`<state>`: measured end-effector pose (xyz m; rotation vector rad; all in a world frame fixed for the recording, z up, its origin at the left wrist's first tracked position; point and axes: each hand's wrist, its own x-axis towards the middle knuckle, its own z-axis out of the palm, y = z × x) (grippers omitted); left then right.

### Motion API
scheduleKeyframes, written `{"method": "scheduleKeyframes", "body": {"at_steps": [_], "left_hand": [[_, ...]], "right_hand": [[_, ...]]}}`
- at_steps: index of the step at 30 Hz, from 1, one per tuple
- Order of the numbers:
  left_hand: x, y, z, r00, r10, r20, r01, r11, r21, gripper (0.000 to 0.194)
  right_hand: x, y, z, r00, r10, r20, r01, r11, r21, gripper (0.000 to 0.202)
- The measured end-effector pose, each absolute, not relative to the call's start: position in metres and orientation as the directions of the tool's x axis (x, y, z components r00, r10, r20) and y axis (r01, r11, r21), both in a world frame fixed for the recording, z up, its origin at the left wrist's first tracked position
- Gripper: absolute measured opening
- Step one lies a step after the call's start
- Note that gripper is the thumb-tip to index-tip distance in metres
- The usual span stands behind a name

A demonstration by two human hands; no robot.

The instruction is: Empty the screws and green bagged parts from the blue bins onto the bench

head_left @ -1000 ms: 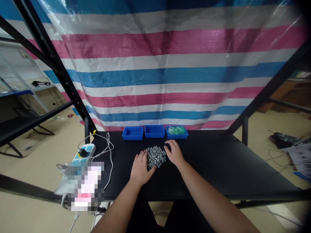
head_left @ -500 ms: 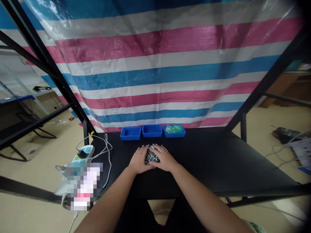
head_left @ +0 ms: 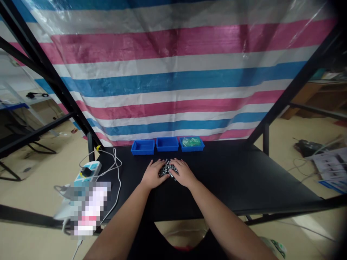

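Note:
A pile of small shiny metal pieces (head_left: 167, 169) lies on the black table (head_left: 230, 177), between my two hands. My left hand (head_left: 154, 175) rests against the pile's left side, its fingers spread and the thumb at the near edge. On the right side, my right hand (head_left: 184, 173) touches the pile with its fingers apart and its thumb over some pieces. Both hands are cupped around the pile, and parts of it are hidden under the fingers. Neither hand has lifted any pieces that I can see.
Behind the pile stand two blue trays (head_left: 143, 147) (head_left: 167, 144) and a third blue tray (head_left: 204, 147) holding green-and-clear packets (head_left: 191, 141). At the left are a power strip (head_left: 87, 171), white cables (head_left: 119, 180) and a blurred-out device (head_left: 90, 209). A striped sheet (head_left: 173, 83) hangs behind.
My hands have shifted slightly around the pile, with the thumbs now farther up and the near side more open. The pile looks more spread out. The whole view has shifted a little.

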<state>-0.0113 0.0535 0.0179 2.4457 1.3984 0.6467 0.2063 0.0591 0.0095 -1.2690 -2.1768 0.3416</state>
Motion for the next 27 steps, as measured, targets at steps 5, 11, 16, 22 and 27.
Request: {"method": "scheduleKeyframes", "body": {"at_steps": [5, 11, 16, 22, 27], "left_hand": [[-0.0117, 0.0495, 0.0171, 0.386, 0.88, 0.277, 0.787, -0.471, 0.399, 0.087], [-0.0134, 0.053, 0.0172, 0.499, 0.837, 0.223, 0.738, -0.545, 0.397, 0.089], [-0.0151, 0.0538, 0.0165, 0.524, 0.816, 0.244, 0.699, -0.576, 0.423, 0.106], [-0.0122, 0.0565, 0.015, 0.519, 0.828, 0.213, 0.709, -0.556, 0.434, 0.124], [-0.0108, 0.0558, 0.0167, 0.506, 0.832, 0.227, 0.704, -0.55, 0.45, 0.115]], "right_hand": [[0.2057, 0.0554, 0.0142, -0.427, 0.84, 0.335, 0.729, 0.539, -0.422, 0.055], [0.2055, 0.0531, 0.0191, -0.554, 0.776, 0.3, 0.666, 0.63, -0.399, 0.059], [0.2039, 0.0543, 0.0176, -0.526, 0.788, 0.32, 0.68, 0.615, -0.398, 0.073], [0.2001, 0.0575, 0.0153, -0.491, 0.826, 0.276, 0.72, 0.564, -0.406, 0.081], [0.1994, 0.0564, 0.0163, -0.495, 0.81, 0.313, 0.701, 0.585, -0.406, 0.072]]}}
